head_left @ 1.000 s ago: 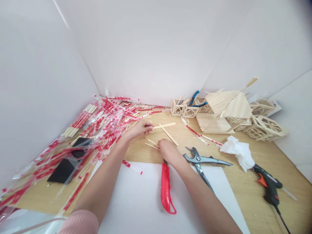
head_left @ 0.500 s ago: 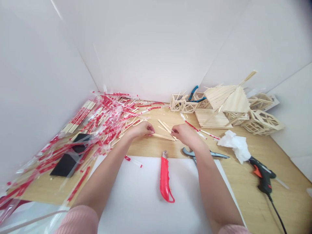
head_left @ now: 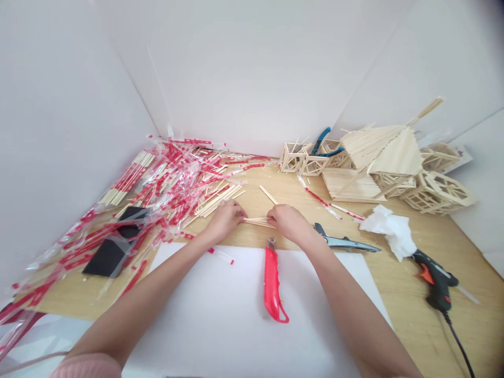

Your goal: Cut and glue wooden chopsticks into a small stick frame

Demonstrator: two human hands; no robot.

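Between my hands lies a small bunch of thin wooden chopsticks [head_left: 258,221], just beyond the white sheet. My left hand [head_left: 229,218] pinches its left end with curled fingers. At the other end, my right hand [head_left: 286,220] closes round the sticks and hides their tips. One loose stick [head_left: 268,195] lies beyond my right hand, and a pile of bare sticks [head_left: 220,200] is just past my left hand. A red utility knife [head_left: 271,283] rests on the white sheet [head_left: 220,315], below the bunch. Grey-blue cutters [head_left: 346,242] lie by my right forearm.
Red-and-clear wrappers [head_left: 177,178] heap up on the left, beside a black box [head_left: 106,257]. At the back right stand stick-built frames and a roofed model [head_left: 378,152], with blue-handled pliers [head_left: 323,142]. A crumpled tissue [head_left: 388,228] and a corded glue gun [head_left: 437,281] lie right.
My hands have drawn closer together along the sticks, the right one moving inward. Fewer loose sticks lie beyond my right hand. The whole view has shifted slightly.
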